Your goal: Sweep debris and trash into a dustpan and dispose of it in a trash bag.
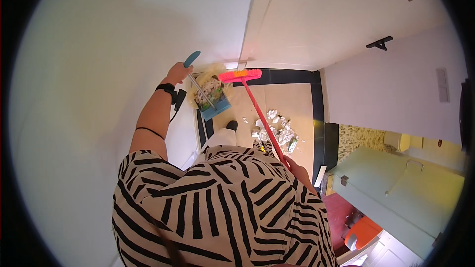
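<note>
My left hand (179,73) grips the handle of a long-handled blue dustpan (217,109), just under its teal grip (192,58). A translucent yellow plastic bag (196,81) surrounds mixed rubbish (209,89) by the dustpan; whether the rubbish lies in the pan or in the bag I cannot tell. My right hand (298,170) is closed around the red handle (258,113) of a broom. Its pink and orange bristle head (240,75) points away from me, near the wall. Crumpled white paper scraps (284,133) lie in a loose pile on the floor, partly behind the broom handle.
Beige floor tiles (289,96) have a black border (317,100). White walls (92,81) stand close on the left and ahead. At the right are a frosted glass door (397,185), an orange chair (362,231) and a wall-mounted black squeegee-like fixture (379,43). My black shoe (232,125) is near the dustpan.
</note>
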Available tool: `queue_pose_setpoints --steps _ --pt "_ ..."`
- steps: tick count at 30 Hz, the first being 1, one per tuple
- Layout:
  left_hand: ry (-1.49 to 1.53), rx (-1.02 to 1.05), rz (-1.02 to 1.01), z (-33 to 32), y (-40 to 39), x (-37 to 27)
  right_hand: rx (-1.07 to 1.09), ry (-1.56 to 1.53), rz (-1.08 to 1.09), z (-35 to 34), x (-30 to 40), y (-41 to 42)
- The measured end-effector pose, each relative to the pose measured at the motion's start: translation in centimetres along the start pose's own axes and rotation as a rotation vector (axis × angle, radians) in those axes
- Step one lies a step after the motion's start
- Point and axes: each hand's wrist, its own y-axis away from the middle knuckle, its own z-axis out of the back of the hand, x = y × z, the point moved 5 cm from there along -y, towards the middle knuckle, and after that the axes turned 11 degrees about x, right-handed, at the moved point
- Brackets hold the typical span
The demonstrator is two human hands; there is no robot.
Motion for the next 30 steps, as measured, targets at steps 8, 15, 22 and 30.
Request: queue_pose_setpoints --steps 8,15,22,30 --pt "-0.029 0.009 0.023 2.0 1.1 -2.7 0.081 -0.027 -0.130 -1.0 -2.5 0.1" --pt "-0.080 0.095 0.066 -0.7 -2.8 -1.8 0.163 -0.341 -0.136 -8.4 -12.1 -4.7" --pt "-0.032 0.085 0.127 2.6 -0.7 -1.8 0.131 -0.145 -0.155 -0.6 -0.9 0.1" --pt "-0.030 0.058 0.107 -0.3 -1.6 1.1 0.124 -0.191 -0.167 -0.2 -0.1 -0.9"
